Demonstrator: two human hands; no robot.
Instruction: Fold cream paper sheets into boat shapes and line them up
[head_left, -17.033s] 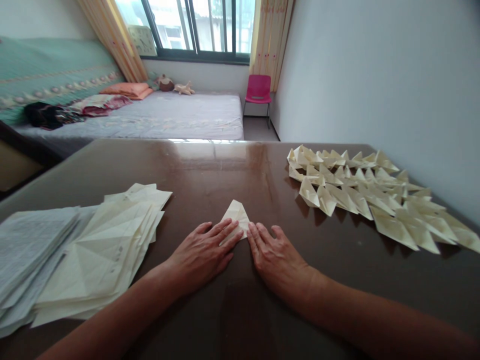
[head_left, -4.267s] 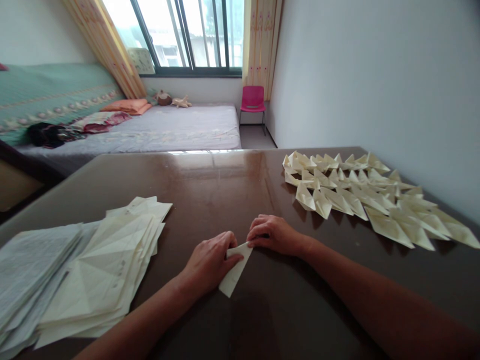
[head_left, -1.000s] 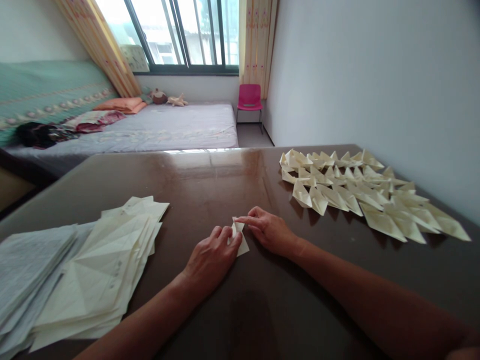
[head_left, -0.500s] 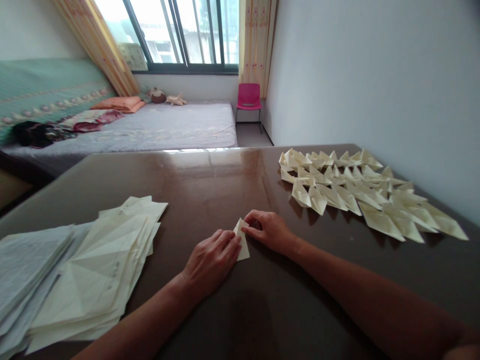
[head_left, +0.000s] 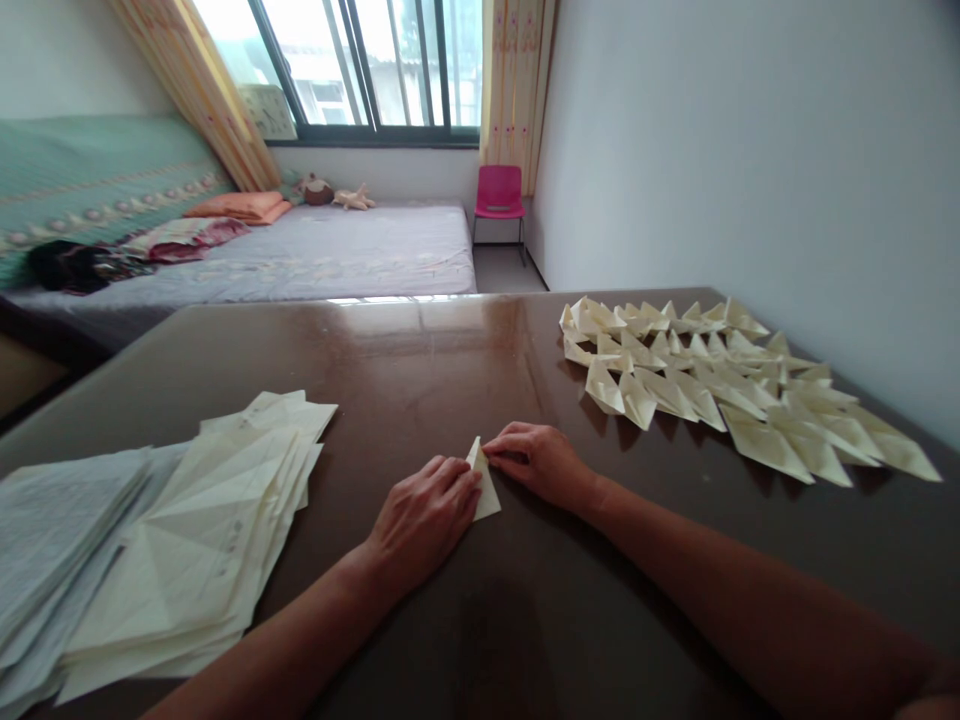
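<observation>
A small cream folded paper (head_left: 487,496) with a pointed top lies on the brown table between my hands. My left hand (head_left: 424,510) holds it from the left, fingers together and pressed onto its left side. At its upper right edge, my right hand (head_left: 543,464) pinches the paper between thumb and forefinger. The underside of the fold is hidden, and my left fingers cover part of its face.
To the left lie a stack of creased cream sheets (head_left: 187,540) and a pile of whitish printed papers (head_left: 60,540). Rows of folded paper pieces (head_left: 675,385) stand at the right of the glossy table (head_left: 420,370). Beyond are a bed (head_left: 375,245) and a pink chair (head_left: 499,195).
My right fingers have shifted slightly left and in at the paper's edge, and the flap near the tip looks narrower. My left hand stays almost in place.
</observation>
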